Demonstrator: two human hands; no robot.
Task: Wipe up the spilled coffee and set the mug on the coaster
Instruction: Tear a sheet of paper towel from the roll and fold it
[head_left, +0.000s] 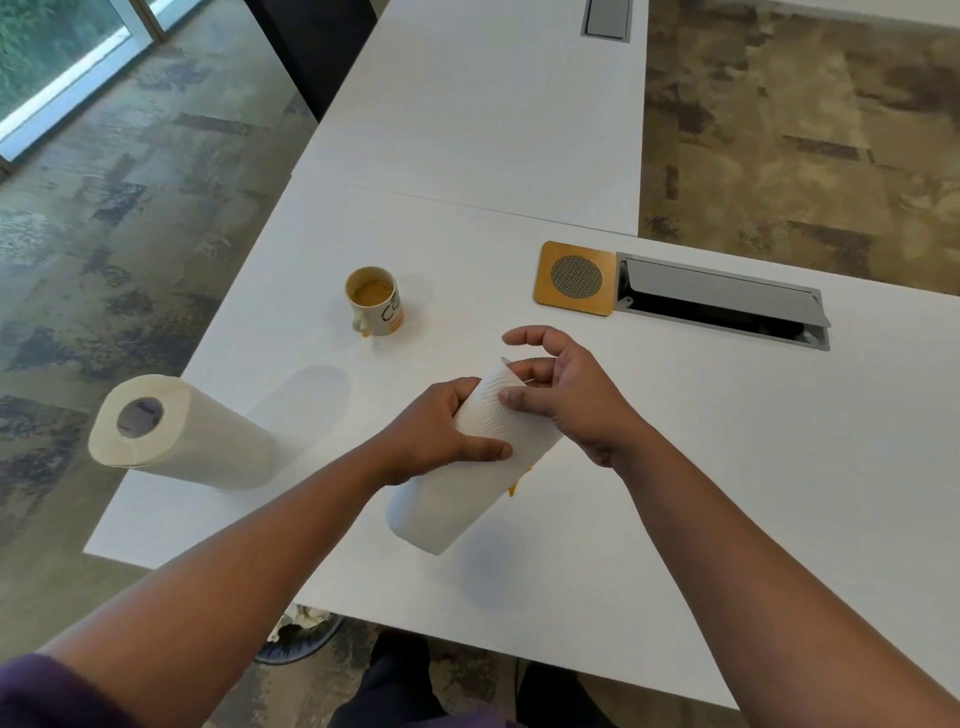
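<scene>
The table (675, 467) is smooth matt white, and on it the glazed ceramic mug (375, 301) looks glossy, the coaster (574, 278) is smooth wood with a woven mesh centre, and both paper rolls (470, 467) look soft and embossed.

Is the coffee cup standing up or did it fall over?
Standing up. The mug sits upright on the white table, its round opening facing up with brown coffee still inside. It is not on the coaster.
</scene>
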